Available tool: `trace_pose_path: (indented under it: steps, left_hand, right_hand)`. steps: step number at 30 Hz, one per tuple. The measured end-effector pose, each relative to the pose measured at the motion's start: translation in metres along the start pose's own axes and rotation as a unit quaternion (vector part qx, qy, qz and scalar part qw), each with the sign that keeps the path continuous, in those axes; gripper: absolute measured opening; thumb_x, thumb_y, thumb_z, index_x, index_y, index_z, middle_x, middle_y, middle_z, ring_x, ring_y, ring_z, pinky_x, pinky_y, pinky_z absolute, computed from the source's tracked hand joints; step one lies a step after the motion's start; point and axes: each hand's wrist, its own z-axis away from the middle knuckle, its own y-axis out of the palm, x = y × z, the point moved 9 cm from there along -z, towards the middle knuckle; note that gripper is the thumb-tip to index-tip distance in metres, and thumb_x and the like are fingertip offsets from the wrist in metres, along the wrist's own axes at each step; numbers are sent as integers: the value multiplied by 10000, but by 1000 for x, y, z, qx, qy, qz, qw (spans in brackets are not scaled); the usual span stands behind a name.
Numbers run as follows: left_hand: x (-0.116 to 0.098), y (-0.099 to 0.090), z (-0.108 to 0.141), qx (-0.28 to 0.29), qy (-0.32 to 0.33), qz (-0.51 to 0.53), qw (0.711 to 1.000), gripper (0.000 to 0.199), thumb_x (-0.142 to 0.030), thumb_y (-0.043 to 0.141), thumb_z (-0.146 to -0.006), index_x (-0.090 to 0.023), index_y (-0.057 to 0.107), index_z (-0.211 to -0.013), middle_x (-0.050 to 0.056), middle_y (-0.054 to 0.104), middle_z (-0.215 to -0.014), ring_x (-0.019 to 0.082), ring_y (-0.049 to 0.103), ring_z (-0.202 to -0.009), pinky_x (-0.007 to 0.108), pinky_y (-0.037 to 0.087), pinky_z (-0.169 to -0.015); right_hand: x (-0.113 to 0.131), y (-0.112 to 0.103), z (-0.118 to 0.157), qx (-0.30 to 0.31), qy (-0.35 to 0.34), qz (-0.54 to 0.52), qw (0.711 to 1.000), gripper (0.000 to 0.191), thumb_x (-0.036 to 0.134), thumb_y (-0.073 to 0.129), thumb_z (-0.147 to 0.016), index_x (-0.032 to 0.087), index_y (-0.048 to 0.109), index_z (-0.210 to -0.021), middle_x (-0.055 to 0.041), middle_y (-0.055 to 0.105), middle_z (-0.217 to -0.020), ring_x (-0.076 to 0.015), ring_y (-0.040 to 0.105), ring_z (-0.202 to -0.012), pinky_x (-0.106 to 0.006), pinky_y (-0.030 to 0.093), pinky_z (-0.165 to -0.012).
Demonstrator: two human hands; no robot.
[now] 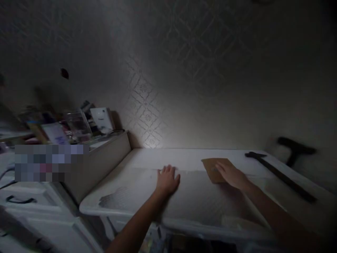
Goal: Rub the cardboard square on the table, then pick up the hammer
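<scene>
head view, dim light: left hand (167, 180) lies flat, palm down, on the white table (137, 200), holding nothing. right hand (231, 174) presses spread fingers on a brown sandpaper sheet (214, 168), not clenched. farther right, a dark long-handled tool (279, 174) rests on the table; patterned wall (168, 88) behind.

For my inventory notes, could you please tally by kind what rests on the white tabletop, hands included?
Hands: 2, left hand, right hand
Brown sheets: 1, brown sheet
Dark long-handled tools: 1, dark tool
Total: 4
</scene>
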Motion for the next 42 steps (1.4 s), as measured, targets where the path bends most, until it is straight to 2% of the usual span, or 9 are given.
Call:
trace_pose_path:
  steps: [2, 5, 8, 13, 18, 23, 28, 37, 42]
  left_hand:
    - [1, 1, 0, 1, -5, 5, 1000, 478, -450, 306, -902, -217, 441, -1297, 92, 416, -1397, 281, 349, -1283, 528, 245, -1045]
    - [3, 2, 0, 4, -13, 12, 1000, 513, -471, 293, -906, -215, 399, -1337, 86, 393, -1417, 282, 328, -1302, 521, 235, -1057]
    - [4, 0, 1, 1, -11, 29, 1000, 521, -488, 276, -912, -217, 400, -1339, 86, 401, -1413, 270, 336, -1302, 520, 232, -1062]
    - [2, -5, 1, -3, 10, 82, 997, 521, -472, 339, -901, -206, 399, -1344, 91, 452, -1374, 251, 371, -1281, 488, 251, -1066]
    - [-5, -12, -11, -14, 62, 121, 991, 419, -387, 416, -881, -229, 511, -1258, 71, 569, -1248, 239, 487, -1175, 421, 327, -1024]
    - [-20, -11, -46, 56, 138, 168, 975, 380, -282, 577, -765, -206, 625, -1134, 48, 650, -1105, 200, 596, -992, 279, 426, -900]
    - [-13, -3, -74, 126, 109, 197, 966, 226, -262, 665, -671, -170, 718, -870, 20, 702, -886, 175, 628, -812, 224, 461, -740]
    - [-13, 0, -67, 65, 127, 312, 939, 142, -166, 618, -692, -147, 715, -795, 25, 700, -844, 139, 619, -798, 209, 448, -768]
    - [7, 3, -77, 68, 54, 310, 947, 188, -237, 571, -757, -144, 713, -836, 29, 709, -813, 154, 637, -771, 227, 466, -723]
  right_hand:
    - [46, 12, -9, 43, -28, 21, 998, 463, 356, 266, -925, 151, 558, -1220, -126, 610, -1185, -244, 583, -1055, -378, 410, -928]
    - [109, 22, -17, 91, -56, 70, 992, 449, 349, 269, -934, 170, 522, -1258, -144, 673, -1029, -270, 639, -915, -393, 464, -793]
    - [142, 21, -22, 78, -72, 97, 990, 384, 245, 316, -910, 162, 566, -1189, -153, 691, -894, -281, 656, -818, -381, 472, -705]
    - [119, 28, -29, 31, -27, 48, 998, 345, 197, 383, -868, 170, 620, -1116, -156, 675, -960, -272, 639, -864, -370, 475, -722]
    - [107, 38, -35, -15, -75, -50, 996, 356, 174, 410, -860, 163, 589, -1168, -124, 635, -1108, -236, 555, -1053, -360, 429, -898]
    - [112, 46, -36, -12, -116, -79, 990, 368, 148, 419, -852, 127, 570, -1187, -109, 599, -1188, -228, 499, -1128, -359, 380, -982]
    - [109, 46, -36, -18, -118, -74, 990, 348, 150, 447, -836, 148, 592, -1152, -98, 603, -1178, -229, 498, -1124, -376, 381, -989]
    - [105, 50, -36, -12, -129, -98, 987, 312, 149, 462, -824, 151, 618, -1094, -96, 618, -1142, -213, 521, -1088, -372, 387, -980]
    - [101, 50, -35, -9, -125, -110, 986, 299, 155, 458, -830, 154, 631, -1074, -97, 618, -1150, -213, 523, -1094, -382, 379, -988]
